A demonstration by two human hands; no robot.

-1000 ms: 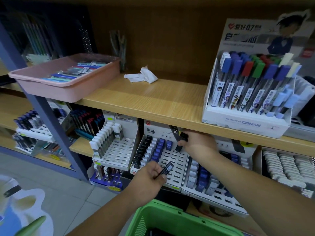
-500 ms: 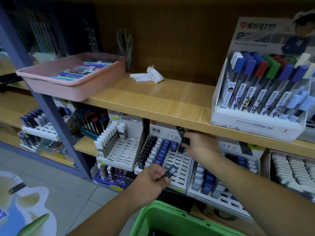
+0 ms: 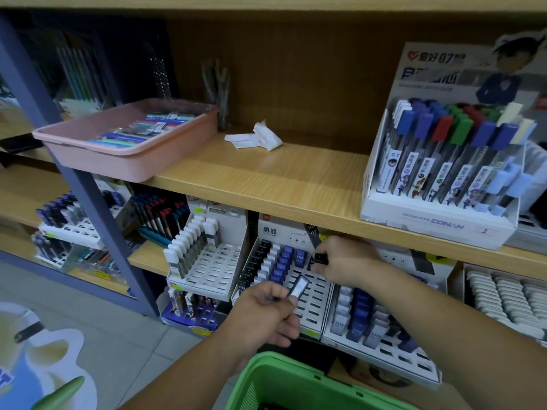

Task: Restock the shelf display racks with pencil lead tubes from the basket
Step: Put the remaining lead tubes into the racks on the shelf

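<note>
Black-capped lead tube (image 3: 321, 258) sits pinched in the right hand (image 3: 344, 260), over the top rows of the white rack (image 3: 314, 303). At 7 o'clock from it, the left hand (image 3: 262, 315) pinches a second tube (image 3: 299, 287) by its lower end. A green basket (image 3: 290, 377) sits at 6 o'clock, below both hands; a pink tray (image 3: 118, 164) rests on the shelf (image 3: 266, 179) at 10 o'clock.

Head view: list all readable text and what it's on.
"DETECTIVE CONAN": front of the white display box.
"爱好 07": that box's header card.
"黑晶": middle rack header card.
"HB 07": blue tube in the middle rack.
"HB": tubes in the right rack.
All other print: too small or blurred to read.
</note>
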